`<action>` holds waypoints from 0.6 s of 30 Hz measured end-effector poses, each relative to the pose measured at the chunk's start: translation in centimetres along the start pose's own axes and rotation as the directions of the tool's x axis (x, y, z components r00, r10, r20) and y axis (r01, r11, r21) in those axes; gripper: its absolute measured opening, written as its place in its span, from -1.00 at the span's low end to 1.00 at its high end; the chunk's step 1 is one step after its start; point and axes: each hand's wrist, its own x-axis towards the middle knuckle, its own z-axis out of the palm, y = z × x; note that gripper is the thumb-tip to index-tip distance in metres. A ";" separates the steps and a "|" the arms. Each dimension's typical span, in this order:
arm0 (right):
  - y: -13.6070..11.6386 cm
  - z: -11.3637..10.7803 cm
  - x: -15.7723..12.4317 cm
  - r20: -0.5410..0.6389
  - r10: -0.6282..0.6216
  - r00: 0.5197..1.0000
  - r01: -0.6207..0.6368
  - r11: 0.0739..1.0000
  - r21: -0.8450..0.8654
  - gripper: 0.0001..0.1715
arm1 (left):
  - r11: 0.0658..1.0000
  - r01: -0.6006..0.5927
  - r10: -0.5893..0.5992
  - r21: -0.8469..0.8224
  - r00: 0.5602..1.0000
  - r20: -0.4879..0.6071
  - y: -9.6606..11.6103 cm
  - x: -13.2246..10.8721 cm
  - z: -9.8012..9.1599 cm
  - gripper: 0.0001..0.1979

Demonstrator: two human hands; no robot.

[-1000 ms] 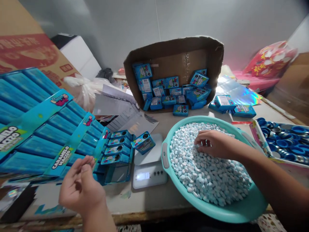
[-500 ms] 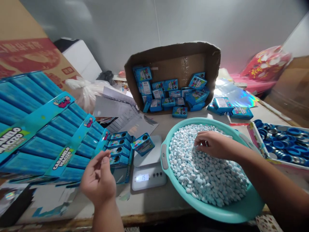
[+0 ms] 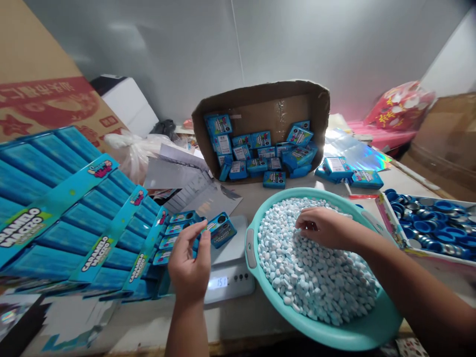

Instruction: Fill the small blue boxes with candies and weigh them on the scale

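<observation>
A small blue candy box (image 3: pixel 223 230) with a round dark hole in its top edge stands tilted on the white digital scale (image 3: pixel 232 258), whose display reads 151. My left hand (image 3: pixel 191 260) has its thumb and fingertips closed at the box's left end. Inside the turquoise basin (image 3: pixel 372 332) lies a heap of pale blue and white candies (image 3: pixel 320 277). My right hand (image 3: pixel 323 228) is over this heap, its fingers curled down and pinched at small candies, mostly hidden. Left of the scale, several similar boxes (image 3: pixel 174 240) stand in a row, partly covered by my left hand.
Large blue display packs (image 3: pixel 70 218) lean at the left. Behind the basin, a cardboard carton (image 3: pixel 260 106) lies on its side with many blue boxes. More boxes (image 3: pixel 366 179) lie at its right. A tray of blue-rimmed metal lids (image 3: pixel 435 223) stands at the far right.
My left hand has moved right, from beside the row of boxes to the box on the scale. My right hand stays over the candies. The view has tilted slightly; the scale reads the same.
</observation>
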 end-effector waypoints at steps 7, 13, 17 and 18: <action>0.6 0.0 0.0 -0.038 -0.021 0.999 0.021 1.000 -0.006 -0.79 | 0.921 -0.384 0.195 0.056 0.583 0.789 7.0 -1.9 3.2 -0.62; 0.9 0.2 -0.2 -0.035 -0.031 0.999 0.032 0.999 0.014 -0.82 | 0.922 -0.375 0.064 0.097 0.396 0.916 7.7 -3.1 5.2 -0.75; 0.6 0.2 -0.3 -0.043 -0.030 0.999 0.030 1.000 0.004 -0.84 | 0.919 -0.388 0.104 0.065 0.399 0.911 7.4 -3.7 5.3 -0.71; 0.5 0.2 -0.3 -0.038 -0.016 0.999 0.016 1.000 0.008 -0.84 | 0.921 -0.387 0.122 0.050 0.407 0.905 7.3 -3.9 5.2 -0.71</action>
